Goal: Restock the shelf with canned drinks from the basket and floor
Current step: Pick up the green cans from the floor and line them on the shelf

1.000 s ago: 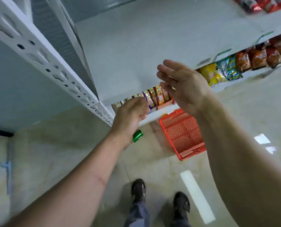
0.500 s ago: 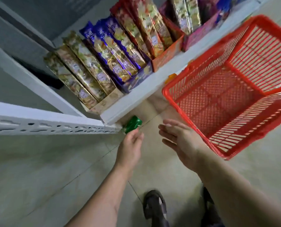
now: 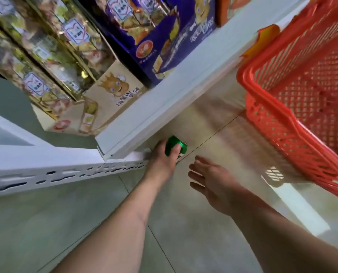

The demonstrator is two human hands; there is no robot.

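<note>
My right hand [image 3: 213, 180] hangs open, fingers spread, over the smooth tiled floor [image 3: 183, 233]. At eleven o'clock from it, my left hand [image 3: 162, 160] grips a glossy green can [image 3: 175, 145], half hidden, beside the white shelf [image 3: 164, 107]. The red lattice basket [image 3: 294, 107] runs off frame at two o'clock.

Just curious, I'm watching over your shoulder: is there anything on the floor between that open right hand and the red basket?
Nothing: in the head view, only bare floor tile separates the right hand from the red basket.
</note>
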